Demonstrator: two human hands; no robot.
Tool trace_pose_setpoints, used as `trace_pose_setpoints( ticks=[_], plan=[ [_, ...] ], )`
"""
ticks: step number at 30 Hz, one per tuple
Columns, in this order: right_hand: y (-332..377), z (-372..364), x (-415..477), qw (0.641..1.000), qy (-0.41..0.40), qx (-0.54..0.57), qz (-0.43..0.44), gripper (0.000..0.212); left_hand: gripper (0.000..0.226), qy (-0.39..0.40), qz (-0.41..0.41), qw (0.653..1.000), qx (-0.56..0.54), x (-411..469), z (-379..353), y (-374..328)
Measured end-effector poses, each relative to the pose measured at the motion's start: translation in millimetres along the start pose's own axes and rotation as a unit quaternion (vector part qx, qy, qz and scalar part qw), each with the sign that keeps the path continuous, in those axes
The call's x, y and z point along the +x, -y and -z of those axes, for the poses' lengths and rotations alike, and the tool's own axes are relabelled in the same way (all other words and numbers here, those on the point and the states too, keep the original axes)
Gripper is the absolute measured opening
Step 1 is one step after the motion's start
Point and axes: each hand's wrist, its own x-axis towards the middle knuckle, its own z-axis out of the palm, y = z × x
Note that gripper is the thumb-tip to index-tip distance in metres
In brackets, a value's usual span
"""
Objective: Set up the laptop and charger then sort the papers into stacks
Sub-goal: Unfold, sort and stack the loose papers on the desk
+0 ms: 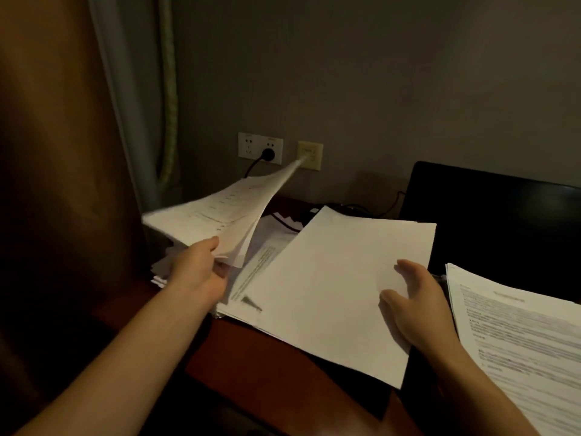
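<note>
Dim grey-walled corner, reddish desk (251, 350): left hand (201, 272) pinches a lifted sheaf of papers (226, 212) at centre left above a loose pile (267, 262), right hand (418, 303) grips a blank sheet (339, 278) by its right edge at lower centre, black laptop (490, 215) at right, printed stack (518, 341) lower right.

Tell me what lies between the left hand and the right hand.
In the head view, a blank sheet lies between left hand and right hand, over printed pages.
</note>
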Motion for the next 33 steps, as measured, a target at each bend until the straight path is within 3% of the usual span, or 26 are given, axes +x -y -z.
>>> trace_pose_setpoints(
  ticks=[2, 7, 13, 16, 20, 23, 25, 28, 31, 33],
  plan=[
    [-1, -1, 0, 1.000, 0.008, -0.002, -0.006, 0.066, 0.006, 0.000, 0.016, 0.999, -0.031, -14, -4, 7],
    [-4, -6, 0, 0.999, 0.031, 0.012, -0.024, 0.073, 0.028, 0.028, 0.037, 0.998, -0.030, -50, -16, 47],
    [4, -10, -2, 0.973, 0.006, 0.211, -0.088, 0.055, 0.031, 0.034, 0.097, 0.995, 0.008, -87, -16, 100],
    [0, -14, -1, 0.965, 0.015, 0.245, -0.087, 0.053, 0.030, 0.108, 0.131, 0.985, 0.020, -107, -11, 108],
    [-5, -12, -3, 0.969, 0.048, 0.222, -0.092, 0.071, 0.024, 0.197, 0.136, 0.964, 0.114, -112, 2, 94],
    [-3, -11, -4, 0.973, 0.052, 0.198, -0.103, 0.096, 0.035, 0.285, 0.161, 0.895, 0.303, -110, 13, 70],
    [-2, -11, -3, 0.976, 0.047, 0.187, -0.099, 0.103, 0.044, 0.294, 0.133, 0.859, 0.397, -109, 18, 54],
    [-2, -10, -4, 0.978, 0.052, 0.187, -0.076, 0.100, 0.045, 0.237, 0.003, 0.869, 0.434, -93, 16, 34],
    [-2, -10, -5, 0.977, 0.058, 0.197, -0.066, 0.094, 0.030, 0.174, -0.135, 0.846, 0.485, -57, 4, 27],
    [0, -10, -4, 0.974, 0.065, 0.209, -0.057, 0.090, 0.019, 0.171, -0.166, 0.813, 0.531, -35, -5, 30]
  ],
)
